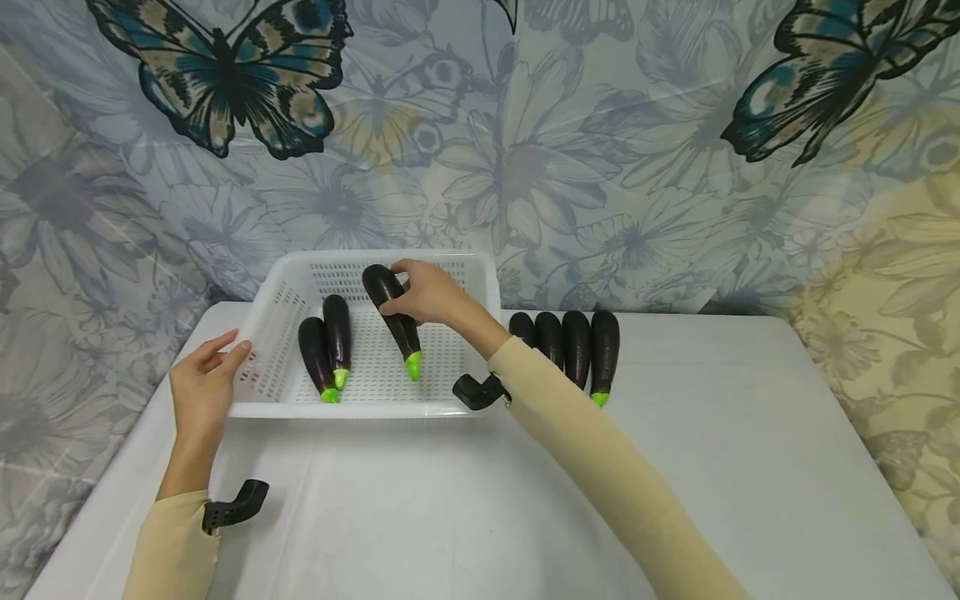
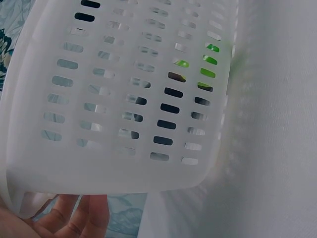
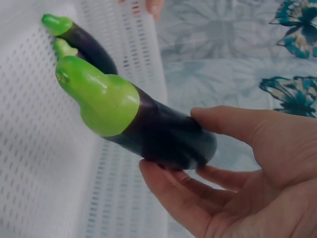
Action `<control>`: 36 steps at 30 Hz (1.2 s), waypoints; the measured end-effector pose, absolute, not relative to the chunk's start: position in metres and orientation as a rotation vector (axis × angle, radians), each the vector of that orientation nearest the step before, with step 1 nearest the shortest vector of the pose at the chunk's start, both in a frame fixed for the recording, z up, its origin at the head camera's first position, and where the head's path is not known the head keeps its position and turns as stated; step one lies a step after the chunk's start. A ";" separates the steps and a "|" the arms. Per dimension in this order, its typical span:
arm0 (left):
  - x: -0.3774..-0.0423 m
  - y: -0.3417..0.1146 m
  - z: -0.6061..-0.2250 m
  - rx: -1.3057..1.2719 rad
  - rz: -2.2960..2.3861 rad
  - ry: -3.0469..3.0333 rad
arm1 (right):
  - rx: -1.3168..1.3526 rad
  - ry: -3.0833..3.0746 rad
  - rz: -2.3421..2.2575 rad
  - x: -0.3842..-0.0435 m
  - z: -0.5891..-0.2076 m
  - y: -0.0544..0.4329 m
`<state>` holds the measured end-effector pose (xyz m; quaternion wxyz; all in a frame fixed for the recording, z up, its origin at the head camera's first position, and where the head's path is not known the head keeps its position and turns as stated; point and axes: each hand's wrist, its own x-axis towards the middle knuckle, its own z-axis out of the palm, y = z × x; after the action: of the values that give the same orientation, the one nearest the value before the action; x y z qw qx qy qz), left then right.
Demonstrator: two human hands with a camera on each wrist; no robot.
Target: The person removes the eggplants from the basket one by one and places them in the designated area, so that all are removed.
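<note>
A white perforated plastic basket point(image 1: 360, 411) stands on the table, two dark eggplants with green stem ends lying at its left, a nearer eggplant point(image 1: 315, 354) and a farther eggplant point(image 1: 339, 333). Over the basket, my right hand point(image 1: 427, 293) grips another eggplant point(image 1: 392, 308) between thumb and fingers, its green end pointing down toward me. Up close in the right wrist view, that eggplant point(image 3: 168, 131) shows a glossy dark body and bright green cap. My left hand point(image 1: 206, 379) holds the basket's left rim; its fingers point(image 2: 94, 215) show below the basket end in the left wrist view.
Right of the basket, several more eggplants point(image 1: 576, 346) lie in a row on the white table point(image 1: 712, 433), partly hidden by my right sleeve point(image 1: 577, 425). A butterfly-and-flower patterned cloth point(image 1: 525, 158) hangs behind the table.
</note>
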<state>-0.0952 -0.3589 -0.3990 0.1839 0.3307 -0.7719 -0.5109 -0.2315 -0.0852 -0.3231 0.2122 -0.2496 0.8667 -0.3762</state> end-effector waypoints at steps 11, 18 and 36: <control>-0.096 -0.360 -0.403 0.917 -1.428 -2.177 | -0.692 2.420 -1.128 -0.224 -0.321 -0.050; -0.096 -0.359 -0.403 0.916 -1.425 -2.173 | -0.623 2.431 -1.209 -0.224 -0.310 -0.023; -0.094 -0.358 -0.401 0.895 -1.489 -2.144 | -0.503 2.428 -1.351 -0.226 -0.328 0.056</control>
<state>-0.0940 -0.3575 -0.4012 0.1898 0.3184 -0.7628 -0.5298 -0.2264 0.0560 -0.3281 0.1584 -0.1758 0.8490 -0.4724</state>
